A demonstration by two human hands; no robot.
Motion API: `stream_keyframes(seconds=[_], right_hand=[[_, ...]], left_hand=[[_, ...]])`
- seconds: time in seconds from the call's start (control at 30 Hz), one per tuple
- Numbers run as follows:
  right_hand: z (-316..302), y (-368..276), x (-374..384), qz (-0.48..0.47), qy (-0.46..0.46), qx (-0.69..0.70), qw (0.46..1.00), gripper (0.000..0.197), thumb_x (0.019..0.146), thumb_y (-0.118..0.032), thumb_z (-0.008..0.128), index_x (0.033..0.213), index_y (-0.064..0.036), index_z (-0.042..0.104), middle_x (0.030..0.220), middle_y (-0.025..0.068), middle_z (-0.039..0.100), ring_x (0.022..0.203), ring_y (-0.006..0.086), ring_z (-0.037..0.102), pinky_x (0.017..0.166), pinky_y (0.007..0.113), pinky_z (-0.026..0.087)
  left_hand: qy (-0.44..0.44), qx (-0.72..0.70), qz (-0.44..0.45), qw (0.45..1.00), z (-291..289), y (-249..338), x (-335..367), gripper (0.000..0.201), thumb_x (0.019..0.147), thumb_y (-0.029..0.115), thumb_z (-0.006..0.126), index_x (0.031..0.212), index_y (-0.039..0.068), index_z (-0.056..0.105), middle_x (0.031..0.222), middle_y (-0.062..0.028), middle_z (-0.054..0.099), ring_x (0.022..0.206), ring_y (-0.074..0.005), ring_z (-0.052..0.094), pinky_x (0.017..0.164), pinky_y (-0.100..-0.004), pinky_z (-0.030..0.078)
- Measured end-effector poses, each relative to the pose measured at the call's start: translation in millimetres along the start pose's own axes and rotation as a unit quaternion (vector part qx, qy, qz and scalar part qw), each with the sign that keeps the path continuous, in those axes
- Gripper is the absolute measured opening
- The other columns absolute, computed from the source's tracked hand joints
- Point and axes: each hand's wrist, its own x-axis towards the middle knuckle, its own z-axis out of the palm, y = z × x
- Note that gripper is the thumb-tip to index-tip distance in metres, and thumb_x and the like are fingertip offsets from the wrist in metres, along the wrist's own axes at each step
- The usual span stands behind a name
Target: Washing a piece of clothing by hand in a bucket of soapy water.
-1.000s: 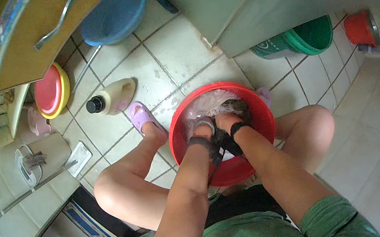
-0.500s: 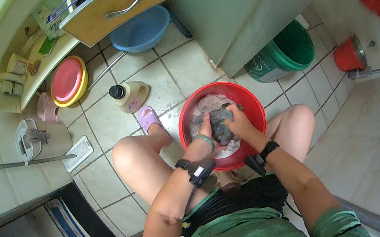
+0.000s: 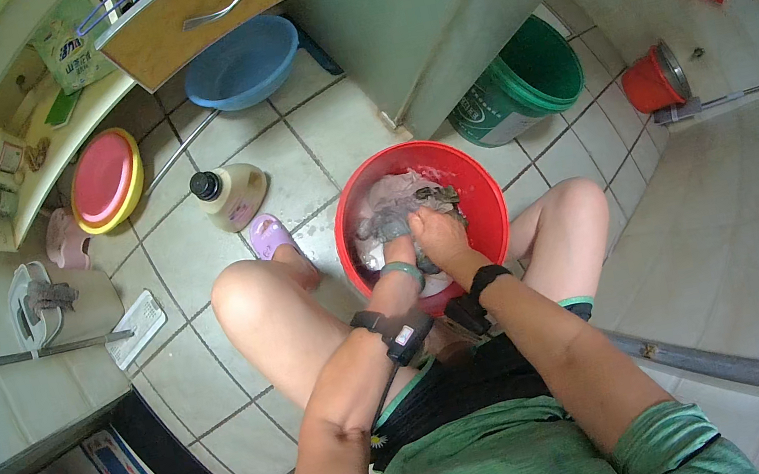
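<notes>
A red basin (image 3: 488, 208) stands between my knees with wet laundry in it. Bunched dark grey cloth (image 3: 387, 225) is gripped between my hands, over a pale pinkish cloth (image 3: 400, 189) deeper inside. My left hand (image 3: 399, 250), with a green bangle at its wrist, reaches into the basin and holds the grey cloth, which covers most of its fingers. Close against it on the right, my right hand (image 3: 442, 238) is closed with fingers curled on the same cloth. A patterned dark piece of fabric (image 3: 439, 196) shows beyond the right knuckles.
A beige bottle with a black cap (image 3: 232, 195) stands on the tiles near my lilac slipper (image 3: 271, 235). Beyond are a blue basin (image 3: 242, 66) and pink and yellow basins (image 3: 105, 181). A green bucket (image 3: 520, 85) stands right, past a wall corner. A white bin (image 3: 71, 301) is left.
My hands have drawn closer together and turned downward, lowering the grey cloth into the basin. The right hand now lies against the left. The whole view has shifted slightly.
</notes>
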Motion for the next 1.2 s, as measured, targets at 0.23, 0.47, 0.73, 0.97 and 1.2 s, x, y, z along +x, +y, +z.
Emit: stream_keyframes(seconds=[0.23,0.47,0.73,0.97,1.2], right_hand=[[13.2,-3.8,-42.5,-0.151,0.055,0.083,0.983,0.023,0.088,-0.024,0.039,0.090,-0.0047,0.051,0.081,0.0210,0.056,0.070,0.0389,0.058,0.066,0.048,0.048],[13.6,25.4,-3.7,0.009,-0.008,0.181,0.983,0.040,0.088,-0.035,0.045,0.083,0.0014,0.060,0.085,0.0219,0.062,0.084,0.0338,0.060,0.078,0.042,0.045],[-33.7,15.8,42.7,0.089,-0.117,0.520,0.841,0.055,0.083,-0.036,0.059,0.122,-0.0007,0.046,0.124,0.0156,0.046,0.106,0.0231,0.050,0.083,0.035,0.044],[-20.8,52.5,56.6,0.041,-0.036,0.297,0.953,0.032,0.083,-0.028,0.061,0.098,0.0000,0.059,0.091,0.0145,0.063,0.086,0.0260,0.059,0.077,0.034,0.045],[-21.3,45.8,9.9,-0.021,0.117,0.269,0.956,0.036,0.082,-0.024,0.056,0.103,0.0050,0.054,0.097,0.0253,0.058,0.094,0.0393,0.054,0.083,0.042,0.042]], left_hand=[[-0.212,-0.087,-0.080,0.970,-28.4,7.0,-7.7,0.039,0.079,0.026,0.053,0.101,-0.007,0.057,0.093,-0.0182,0.063,0.089,-0.0295,0.059,0.074,-0.0379,0.046],[-0.035,0.084,0.112,0.990,-13.3,12.4,-19.5,0.033,0.072,0.004,0.050,0.104,-0.002,0.057,0.093,-0.0234,0.062,0.087,-0.0334,0.061,0.076,-0.0386,0.048],[-0.084,0.487,0.313,0.811,-10.7,72.1,-87.1,0.042,0.069,0.004,0.055,0.110,0.009,0.057,0.113,-0.0172,0.055,0.112,-0.0331,0.044,0.095,-0.0502,0.033],[0.116,0.389,0.301,0.863,-17.9,68.3,-61.8,0.053,0.066,0.008,0.064,0.116,0.007,0.047,0.124,-0.0182,0.040,0.113,-0.0350,0.040,0.094,-0.0477,0.033],[-0.119,-0.097,-0.266,0.952,-16.1,48.0,-48.3,0.073,0.077,0.061,0.049,0.123,0.005,0.042,0.115,-0.0174,0.049,0.104,-0.0365,0.048,0.084,-0.0556,0.038]])
